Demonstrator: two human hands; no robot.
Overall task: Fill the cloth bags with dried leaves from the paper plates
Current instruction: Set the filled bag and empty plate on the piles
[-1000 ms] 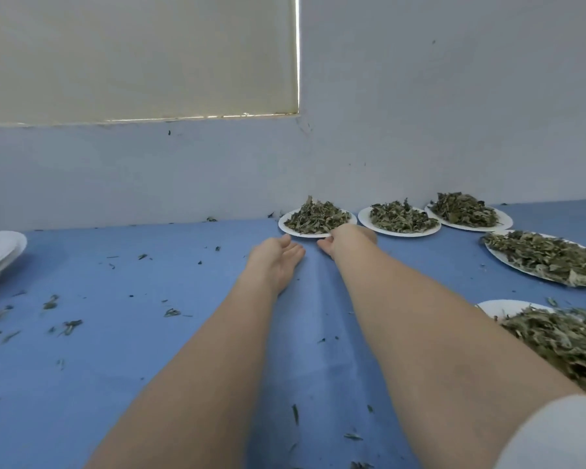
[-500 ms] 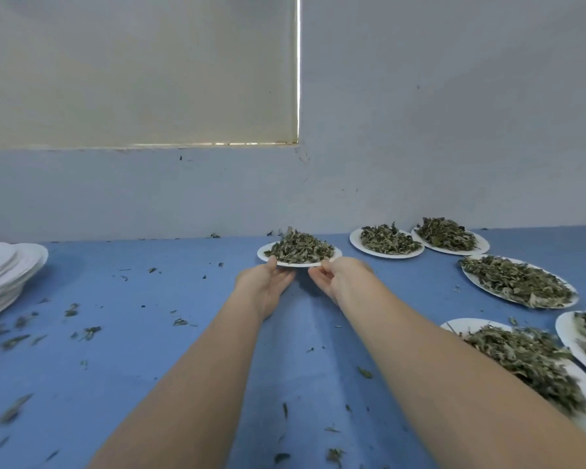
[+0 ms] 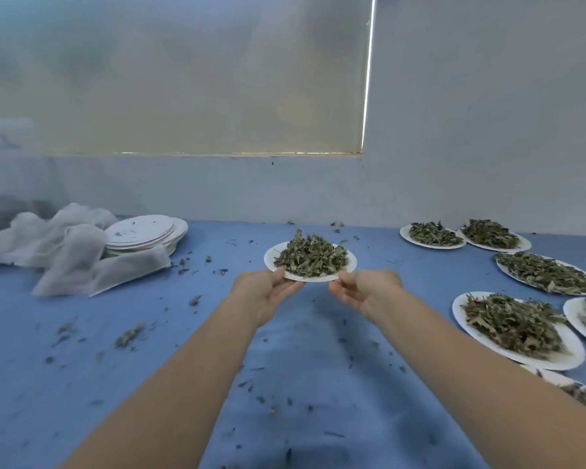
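Paper plate (image 3: 274, 257) w/ heap of dried leaves (image 3: 310, 255) is held above mid desk (image 3: 217, 333), toward far edge. Left hand (image 3: 266, 292) pinches its near-left rim, fingers curled under; right hand (image 3: 362, 291) pinches near-right rim same way. Cloth bags (image 3: 71, 252) lie crumpled at far-left of desk, touching a stack of empty plates (image 3: 146, 231). More leaf-filled plates (image 3: 518, 330) run along right edge. Loose leaf bits (image 3: 127, 336) scattered over blue desk.

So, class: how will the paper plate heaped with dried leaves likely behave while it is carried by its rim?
The paper plate is thin, so it probably flexes. The loose leaf heap likely spills if tilted. It seems light: the left hand and right hand pinch only its near edge.
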